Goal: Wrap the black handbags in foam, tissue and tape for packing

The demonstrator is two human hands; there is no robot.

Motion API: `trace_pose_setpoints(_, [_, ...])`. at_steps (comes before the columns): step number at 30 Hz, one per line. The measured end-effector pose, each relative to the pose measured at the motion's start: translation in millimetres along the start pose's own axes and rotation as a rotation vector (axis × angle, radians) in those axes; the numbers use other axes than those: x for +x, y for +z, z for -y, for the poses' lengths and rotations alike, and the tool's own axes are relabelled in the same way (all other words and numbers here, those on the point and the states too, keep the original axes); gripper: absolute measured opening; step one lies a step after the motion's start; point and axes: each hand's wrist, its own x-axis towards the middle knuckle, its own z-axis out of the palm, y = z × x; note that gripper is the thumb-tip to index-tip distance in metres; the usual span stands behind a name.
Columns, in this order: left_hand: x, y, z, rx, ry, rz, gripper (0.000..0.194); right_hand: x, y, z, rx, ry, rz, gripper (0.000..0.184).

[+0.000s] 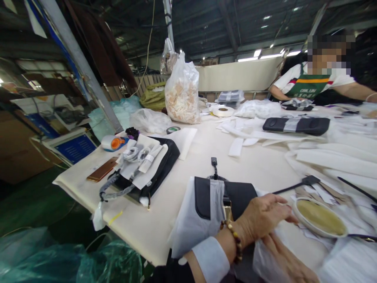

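Observation:
My left hand, with a bead bracelet and a white cuff, lies flat with fingers stretched out on a black bag at the table's near edge. White wrapping paper covers the bag's left part. My right hand sits just below the left one, partly behind a thin white plastic sheet; its fingers are hidden. A shallow white dish of yellowish paste stands right of my left fingertips. A black strap runs from the bag toward the right.
A second black bag with wrapped white pieces lies at the left, beside a brown flat item near the table edge. Further back are a plastic sack of beige pieces, a tape roll, a long black piece and white strips. A co-worker leans in at the far right.

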Motion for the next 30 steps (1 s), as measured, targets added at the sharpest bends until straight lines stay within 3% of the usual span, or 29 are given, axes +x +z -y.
trace_pose_setpoints(2, [-13, -10.8, -9, 0.214, 0.1, -0.14, 0.028, 0, -3, 4, -0.004, -0.06, 0.02, 0.016])
trace_pose_setpoints(4, [-35, -24.7, -15, 0.495, 0.169, -0.332, 0.015, 2, -6, 6, -0.055, -0.186, 0.022, 0.024])
trace_pose_setpoints(6, [-60, -36.0, -14, 0.684, 0.048, -0.497, 0.01, 5, -9, 8, -0.159, -0.36, -0.017, 0.04])
trace_pose_setpoints(7, [-73, -39.0, -12, 0.75, -0.017, -0.519, 0.01, 7, -11, 10, -0.211, -0.432, -0.04, 0.045])
trace_pose_setpoints(12, [-106, -28.8, 5, 1.001, -0.229, -0.442, 0.004, 19, -19, 26, -0.373, -0.535, -0.149, 0.061])
trace_pose_setpoints(16, [-98, -20.4, 5, 1.16, -0.338, -0.4, 0.007, 21, -25, 35, -0.442, -0.539, -0.225, 0.078])
trace_pose_setpoints(22, [-87, -20.9, 10, 1.297, -0.424, -0.395, 0.015, 19, -13, 28, -0.508, -0.53, -0.117, 0.074])
trace_pose_setpoints(26, [-88, -21.3, 21, 1.322, -0.309, -0.387, 0.018, 22, -6, 28, -0.497, -0.523, -0.127, 0.07])
trace_pose_setpoints(30, [-88, -22.3, 26, 1.343, -0.063, -0.524, 0.024, 24, -7, 30, -0.488, -0.526, -0.136, 0.068])
